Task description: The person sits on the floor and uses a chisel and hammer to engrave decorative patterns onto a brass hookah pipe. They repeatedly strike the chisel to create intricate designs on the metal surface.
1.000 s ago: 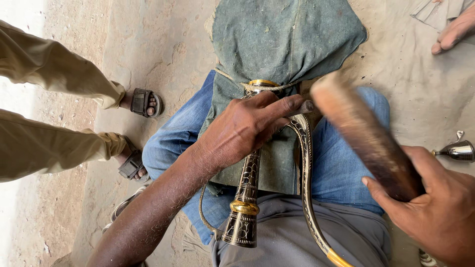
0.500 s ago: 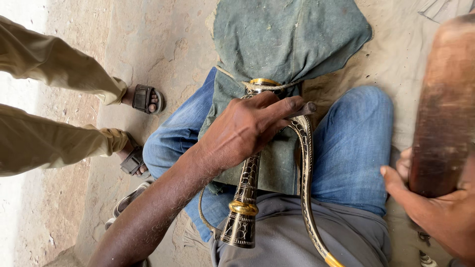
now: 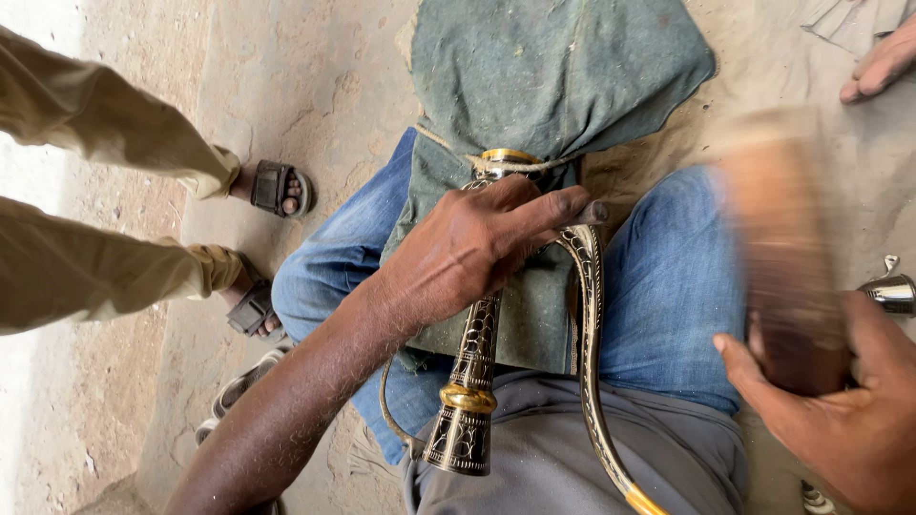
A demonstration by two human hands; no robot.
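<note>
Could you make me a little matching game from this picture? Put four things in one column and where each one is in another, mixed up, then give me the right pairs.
Things:
1. engraved brass piece
2. wooden block
3. green cloth
4. silver vessel

Places:
A. tied with cord around the top of the metalwork
B. gripped in the right hand, blurred
C. on the ground at the far right edge
D. on the lap, under the left hand

Pairs: 1-D, 2-B, 3-A, 4-C
</note>
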